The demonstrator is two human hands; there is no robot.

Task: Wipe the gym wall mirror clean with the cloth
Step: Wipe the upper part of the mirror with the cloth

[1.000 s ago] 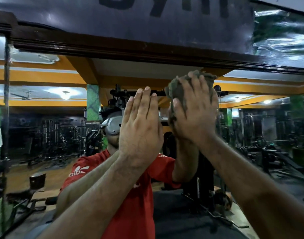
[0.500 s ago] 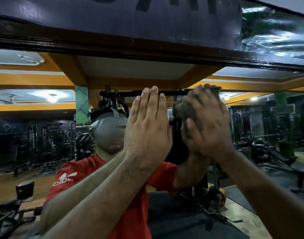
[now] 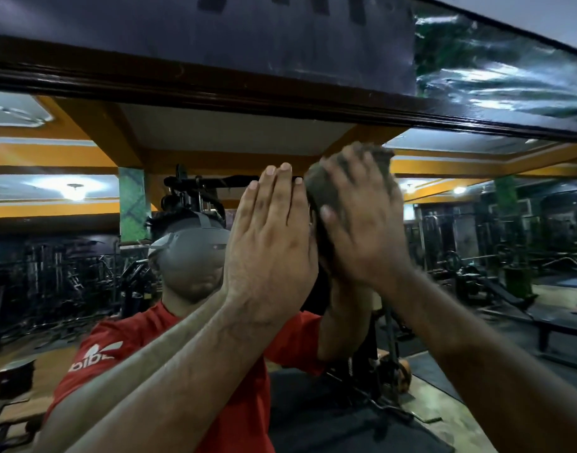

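The wall mirror (image 3: 68, 256) fills the view under a dark wooden top frame (image 3: 215, 89). My left hand (image 3: 271, 253) lies flat on the glass with straight fingers pointing up. Right beside it, my right hand (image 3: 362, 230) presses a bunched grey-green cloth (image 3: 320, 188) against the mirror, fingers spread over it; most of the cloth is hidden behind the hand. The glass reflects me in a red shirt with a grey headset.
A glossy dark banner (image 3: 493, 67) hangs above the frame. The mirror reflects orange ceiling beams, a green pillar, gym machines and benches on both sides.
My right hand with the cloth slid down and a little to the right on the glass, then held near that height. My left hand stayed flat; my view shifted left.
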